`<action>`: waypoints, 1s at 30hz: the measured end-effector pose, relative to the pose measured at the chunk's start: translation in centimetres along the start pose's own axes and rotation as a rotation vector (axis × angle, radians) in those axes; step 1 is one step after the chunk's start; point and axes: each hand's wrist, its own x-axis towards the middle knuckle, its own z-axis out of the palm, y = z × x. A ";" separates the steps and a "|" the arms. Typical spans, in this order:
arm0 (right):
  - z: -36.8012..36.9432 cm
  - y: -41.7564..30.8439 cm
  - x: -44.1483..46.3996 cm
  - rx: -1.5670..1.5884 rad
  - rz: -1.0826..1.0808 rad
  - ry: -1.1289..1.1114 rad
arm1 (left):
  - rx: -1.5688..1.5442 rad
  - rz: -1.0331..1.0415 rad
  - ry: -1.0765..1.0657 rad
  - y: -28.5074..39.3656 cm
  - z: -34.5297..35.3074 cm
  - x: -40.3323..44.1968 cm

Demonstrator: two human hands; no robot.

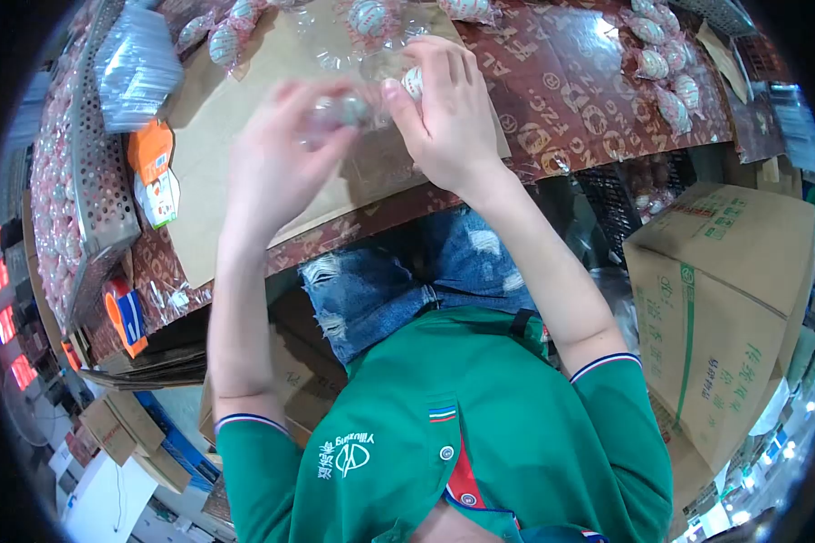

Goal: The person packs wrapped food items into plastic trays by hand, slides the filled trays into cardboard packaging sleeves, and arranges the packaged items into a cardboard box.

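Note:
My left hand (285, 149) is smeared by motion over the brown paper sheet (213, 172). Its fingers curl round a whitish round thing in clear plastic (342, 112), too blurred to name surely. To the right of it, my right hand (445, 109) bends its thumb and fingers about a white ball with red stitch-like marks (413, 83), partly hidden by the fingers. Clear plastic wrap shows between the two hands. Just beyond them lies a wrapped ball (369, 18) with similar red marks.
At the left stands a perforated metal basket (104, 195) full of wrapped balls, beside a stack of clear plastic bags (136, 68). Orange printed cards (151, 154) lie near it. More wrapped balls (652, 63) sit at the back right. A large carton (720, 299) stands right of my legs.

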 end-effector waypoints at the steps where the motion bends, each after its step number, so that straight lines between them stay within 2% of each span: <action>1: 0.0 -0.3 -0.1 -0.001 -0.003 -0.001 | 0.254 0.050 -0.104 0.6 0.4 0.7; 2: -0.1 -0.9 -0.1 -0.053 0.004 -0.020 | 0.372 0.269 0.002 0.5 1.0 1.2; 3: -0.1 -1.4 -0.2 -0.104 0.019 -0.036 | 0.374 0.272 -0.001 0.5 1.4 1.8; 5: 0.3 -1.6 -0.5 -0.134 0.009 -0.031 | 0.646 0.403 0.028 1.1 2.3 2.2; 7: 0.4 -1.5 -0.4 -0.230 -0.007 -0.014 | 0.710 0.347 -0.041 1.6 2.4 2.4; 9: 0.0 -1.9 -0.3 -0.203 0.002 -0.013 | 0.361 0.236 0.007 1.1 2.4 1.7; 10: -0.1 -2.0 -0.2 -0.173 0.012 -0.016 | 0.300 0.110 -0.035 0.6 2.9 1.1; 12: 0.0 -2.2 -0.5 -0.168 0.015 -0.010 | 0.152 0.260 0.185 -0.2 3.7 -0.8; 13: 0.2 -1.9 -0.5 -0.173 0.013 -0.027 | -0.031 0.218 0.309 -1.0 4.9 -2.1; 15: 0.5 -2.0 -0.3 -0.143 0.012 -0.027 | -0.196 0.210 0.492 -1.7 6.3 -3.9; 16: 0.6 -2.1 -0.2 -0.143 0.014 -0.025 | -0.573 0.068 0.553 -1.4 6.9 -4.5; 18: 0.9 -2.3 -0.2 -0.112 0.000 -0.031 | -1.006 0.030 0.532 -0.6 6.8 -4.7; 19: 1.1 -2.1 -0.1 -0.114 -0.007 -0.036 | -0.969 0.080 0.524 -0.6 7.5 -4.5; 20: 1.2 -1.9 -0.1 -0.086 0.004 -0.042 | -0.660 0.110 0.452 0.4 7.7 -4.1; 22: 1.3 -1.7 -0.1 -0.057 0.015 -0.052 | -0.407 0.238 0.365 -1.7 8.1 -3.4; 23: 1.4 -1.6 0.0 -0.050 0.016 -0.042 | -0.209 0.290 0.423 -1.8 8.0 -3.1; 24: 1.3 -1.7 -0.3 -0.041 0.021 -0.039 | -0.212 0.283 0.415 -1.7 7.9 -3.3; 26: 1.2 -1.9 -0.2 -0.069 0.014 -0.042 | 0.071 0.201 0.572 -1.4 7.6 -2.8; 30: 1.4 -1.8 -0.3 -0.075 0.016 -0.047 | 0.099 0.284 0.516 -1.5 7.7 -2.8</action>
